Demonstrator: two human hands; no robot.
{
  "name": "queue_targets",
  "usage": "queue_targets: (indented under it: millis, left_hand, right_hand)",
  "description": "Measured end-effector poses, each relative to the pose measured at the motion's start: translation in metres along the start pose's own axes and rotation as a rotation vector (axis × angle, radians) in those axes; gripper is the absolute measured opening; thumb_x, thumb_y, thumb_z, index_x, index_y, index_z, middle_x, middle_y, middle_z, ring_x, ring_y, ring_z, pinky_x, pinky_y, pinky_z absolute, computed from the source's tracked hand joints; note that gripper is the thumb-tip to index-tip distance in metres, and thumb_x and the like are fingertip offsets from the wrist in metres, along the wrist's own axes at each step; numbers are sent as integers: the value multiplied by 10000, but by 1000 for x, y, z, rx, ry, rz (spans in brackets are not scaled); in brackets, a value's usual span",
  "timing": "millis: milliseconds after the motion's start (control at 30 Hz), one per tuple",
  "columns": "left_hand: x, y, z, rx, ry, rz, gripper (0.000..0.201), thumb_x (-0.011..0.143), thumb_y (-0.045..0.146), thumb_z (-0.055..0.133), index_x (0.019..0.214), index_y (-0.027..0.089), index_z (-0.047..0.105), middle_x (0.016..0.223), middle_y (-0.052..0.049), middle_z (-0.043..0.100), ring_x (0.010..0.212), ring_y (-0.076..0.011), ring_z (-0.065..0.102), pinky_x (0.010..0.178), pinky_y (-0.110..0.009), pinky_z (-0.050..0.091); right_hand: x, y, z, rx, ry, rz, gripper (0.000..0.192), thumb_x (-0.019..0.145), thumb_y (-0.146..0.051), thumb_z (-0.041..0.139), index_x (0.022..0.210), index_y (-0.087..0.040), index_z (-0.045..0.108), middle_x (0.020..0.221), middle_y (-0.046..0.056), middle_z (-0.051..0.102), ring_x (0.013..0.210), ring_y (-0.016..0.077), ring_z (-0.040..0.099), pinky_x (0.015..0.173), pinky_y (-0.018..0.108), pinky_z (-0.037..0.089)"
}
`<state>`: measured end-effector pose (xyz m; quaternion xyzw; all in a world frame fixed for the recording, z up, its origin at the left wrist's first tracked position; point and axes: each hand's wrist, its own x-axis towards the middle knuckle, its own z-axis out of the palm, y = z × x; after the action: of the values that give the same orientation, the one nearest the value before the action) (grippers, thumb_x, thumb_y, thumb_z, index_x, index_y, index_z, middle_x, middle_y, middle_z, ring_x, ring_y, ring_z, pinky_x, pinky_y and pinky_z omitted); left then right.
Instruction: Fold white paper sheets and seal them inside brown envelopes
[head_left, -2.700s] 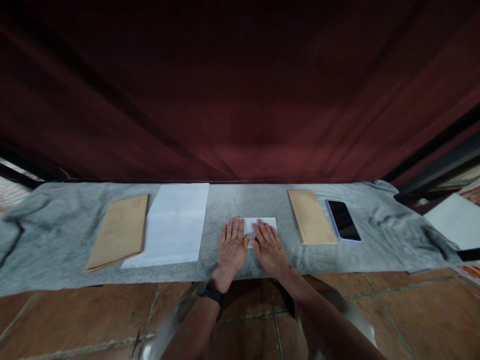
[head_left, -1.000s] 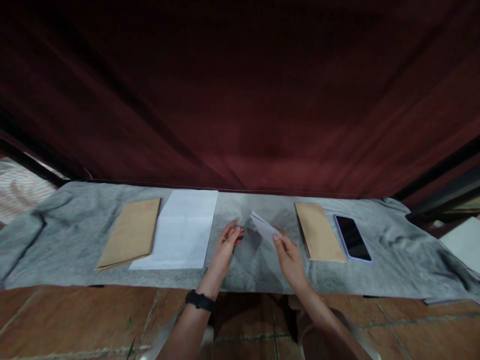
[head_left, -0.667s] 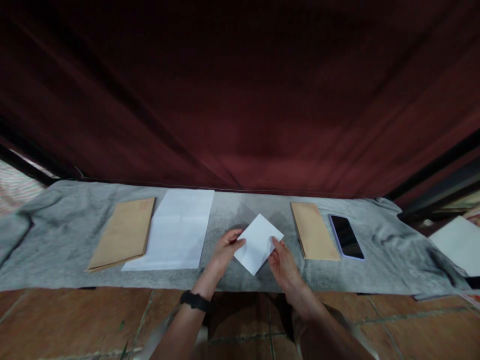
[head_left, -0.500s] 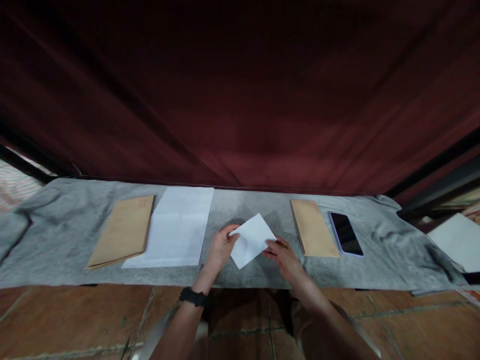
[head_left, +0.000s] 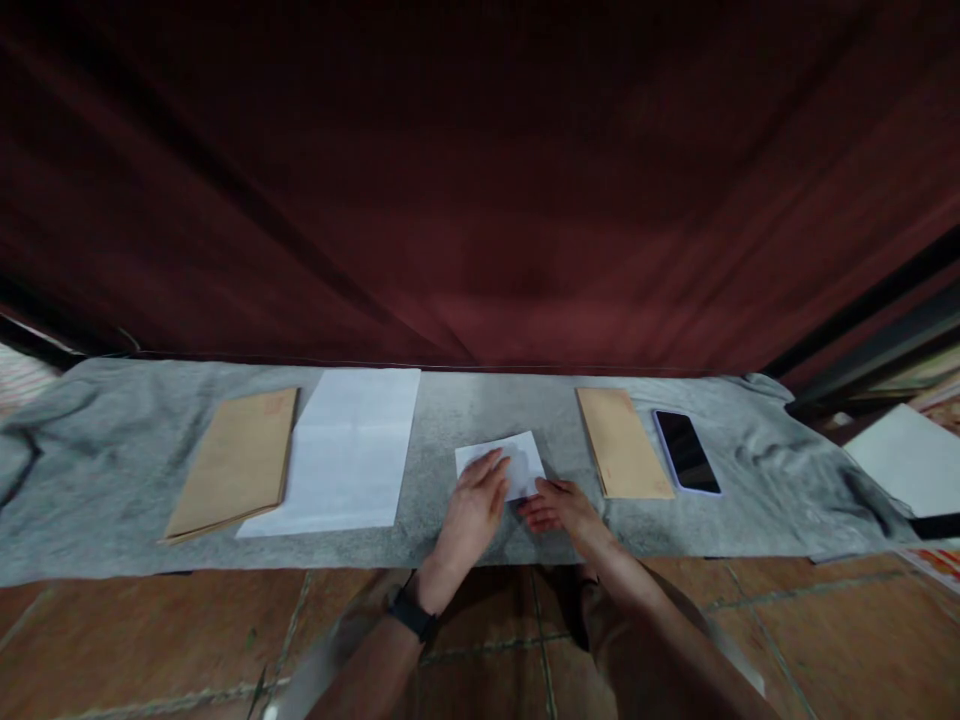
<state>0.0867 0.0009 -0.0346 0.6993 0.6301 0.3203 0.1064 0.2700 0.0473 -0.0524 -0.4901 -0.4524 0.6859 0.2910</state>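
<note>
A small folded white paper (head_left: 517,452) lies flat on the grey cloth (head_left: 105,470). My left hand (head_left: 472,510) rests palm down on the paper's left half, fingers spread, a black watch on the wrist. My right hand (head_left: 561,506) lies at the paper's near right corner, its fingertips touching the edge. Neither hand has the paper lifted.
On the left lie a brown envelope (head_left: 232,462) and a larger white sheet (head_left: 345,450). On the right are a second brown envelope (head_left: 621,442) and a dark phone (head_left: 685,451). A dark red curtain (head_left: 480,200) hangs behind. Tiled floor (head_left: 150,640) lies in front.
The folded paper was pressed flat, then lifted and turned in the air between both hands, and now lies flat on the cloth again under my left palm.
</note>
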Motion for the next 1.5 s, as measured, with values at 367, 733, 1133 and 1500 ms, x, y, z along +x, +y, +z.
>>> queue_targets:
  millis: [367,733,1133,1500]
  left_hand:
    - [-36,19,22,244,-187,213,622,996,457,467,1534,167,349,1611,-126,361,1509,-279,291,1213,-509,333]
    - [-50,0,37,253,-161,217,545,967,200,396,1499,84,389,1531,-191,468,1457,-257,400,1198,-482,357]
    - [-58,-12,20,365,-53,62,637,1016,360,405,1576,109,235,1598,-180,360,1502,-260,304,1210,-471,342]
    - [-63,-26,4,410,-16,-38,605,1019,389,391,1545,97,325,1581,-190,387,1487,-281,338,1212,-482,338]
  right_hand:
    - [-12,-19,-20,-612,30,-14,502,953,-551,472,633,-205,647,510,34,645,467,167,611,535,283,520]
    - [-8,14,32,-1314,-21,-773,549,1060,-365,290,1571,-164,311,1610,93,358,1505,191,292,1223,442,321]
    - [3,30,15,-1434,236,-785,540,1042,-296,362,1550,-112,349,1604,135,354,1492,236,324,1216,455,298]
    - [7,30,3,-1446,294,-789,584,1038,-352,395,1540,-58,344,1577,178,397,1472,270,360,1194,463,323]
